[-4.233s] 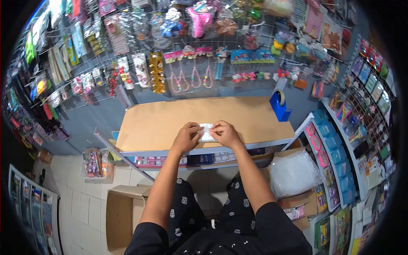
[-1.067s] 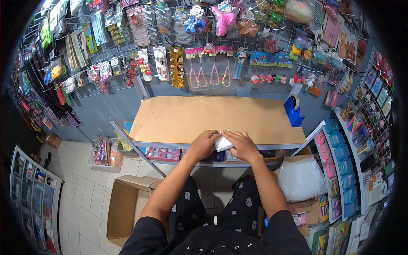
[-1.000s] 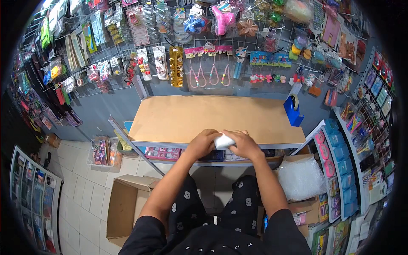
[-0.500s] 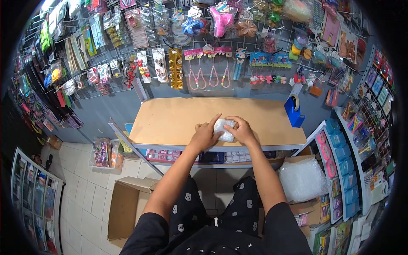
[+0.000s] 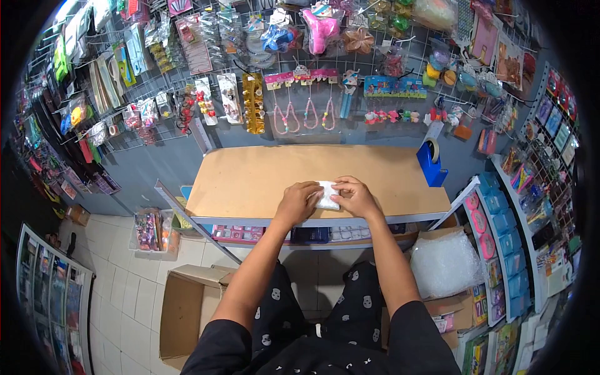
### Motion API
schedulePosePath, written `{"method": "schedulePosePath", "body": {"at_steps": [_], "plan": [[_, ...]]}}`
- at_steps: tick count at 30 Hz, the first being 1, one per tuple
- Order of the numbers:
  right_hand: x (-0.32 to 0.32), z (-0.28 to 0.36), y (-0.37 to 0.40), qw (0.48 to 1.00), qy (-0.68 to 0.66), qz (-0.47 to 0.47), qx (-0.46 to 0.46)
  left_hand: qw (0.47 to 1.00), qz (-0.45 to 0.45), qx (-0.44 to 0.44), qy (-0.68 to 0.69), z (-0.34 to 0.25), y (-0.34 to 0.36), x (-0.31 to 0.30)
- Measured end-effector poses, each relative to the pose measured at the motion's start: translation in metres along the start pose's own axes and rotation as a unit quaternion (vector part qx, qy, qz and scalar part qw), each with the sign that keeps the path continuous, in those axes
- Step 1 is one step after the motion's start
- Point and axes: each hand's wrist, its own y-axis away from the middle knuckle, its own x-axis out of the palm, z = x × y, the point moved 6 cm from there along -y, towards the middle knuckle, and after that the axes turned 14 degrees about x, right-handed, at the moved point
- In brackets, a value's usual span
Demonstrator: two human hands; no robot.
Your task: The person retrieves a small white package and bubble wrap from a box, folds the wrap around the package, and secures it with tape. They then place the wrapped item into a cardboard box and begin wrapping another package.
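Observation:
A small packet wrapped in bubble wrap (image 5: 327, 196) lies near the front edge of the wooden tabletop (image 5: 262, 175), between my two hands. My left hand (image 5: 300, 201) grips its left side, the fingers curled over the edge. On the other side my right hand (image 5: 355, 196) holds the packet, thumb on top and fingers bent around the far right corner. What is inside the wrap cannot be made out.
A blue tape dispenser (image 5: 431, 164) stands at the table's right end. Below right lies a large roll of bubble wrap (image 5: 447, 265). An open cardboard box (image 5: 181, 312) and a plastic bin (image 5: 155, 234) sit on the floor at left. Hanging goods cover the wall rack (image 5: 306, 75).
My left hand's raised fingers have come down onto the packet, and my right fingers have curled in. The packet looks flatter and squarer. The view has shifted slightly.

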Motion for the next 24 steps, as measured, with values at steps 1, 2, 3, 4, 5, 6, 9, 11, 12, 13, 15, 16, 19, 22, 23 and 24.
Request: {"method": "schedulePosePath", "body": {"at_steps": [1,2,3,4,5,6,9,11,12,13,15,16,19,22,23,24], "plan": [[0.001,-0.001,0.000,1.000,0.010,0.004,0.001,1.000,-0.005,0.006,-0.003,-0.001,0.000,-0.001],[0.001,-0.002,-0.001,1.000,0.020,0.007,0.002,1.000,-0.006,0.003,0.005,0.000,0.001,-0.002],[0.001,0.001,-0.001,1.000,0.008,0.004,0.006,1.000,-0.007,0.000,0.014,0.000,0.002,-0.003],[0.001,0.003,0.000,1.000,-0.004,0.002,0.010,1.000,-0.007,-0.003,0.023,0.001,0.004,-0.004],[0.002,0.005,0.001,1.000,-0.017,0.000,0.014,1.000,-0.007,-0.002,0.021,0.002,0.004,-0.004],[0.004,0.004,0.002,0.999,-0.041,-0.004,0.019,1.000,-0.007,-0.001,0.020,0.003,0.004,-0.004],[0.006,0.005,0.005,0.999,-0.044,-0.019,0.012,0.999,0.002,-0.027,0.029,0.007,0.005,-0.002],[0.004,0.010,0.005,0.998,0.045,-0.031,-0.018,0.998,0.008,-0.046,0.036,0.007,0.005,-0.001],[0.002,0.012,0.006,0.998,0.050,-0.032,-0.018,0.998,0.011,-0.051,0.038,0.007,0.004,-0.001],[0.002,0.014,0.006,0.998,0.055,-0.032,-0.017,0.998,0.014,-0.055,0.040,0.007,0.004,-0.001],[0.005,0.015,0.006,0.998,0.058,-0.031,-0.016,0.999,0.023,-0.021,0.008,0.002,0.003,-0.005],[0.007,0.011,0.005,0.998,0.058,-0.031,-0.014,1.000,0.029,0.001,-0.004,-0.001,0.002,-0.004],[0.007,0.007,0.007,0.992,0.106,-0.061,-0.034,0.999,0.026,-0.021,-0.010,0.003,0.003,0.000],[-0.007,0.030,0.028,0.992,0.038,-0.124,0.001,0.996,-0.009,-0.063,0.066,0.012,0.007,0.006],[-0.016,0.038,0.035,0.989,0.000,-0.146,-0.007,0.995,0.001,-0.074,0.071,0.015,0.010,0.009],[-0.026,0.033,0.039,0.988,0.000,-0.157,-0.001,0.994,0.008,-0.085,0.074,0.013,0.008,0.008]]}}
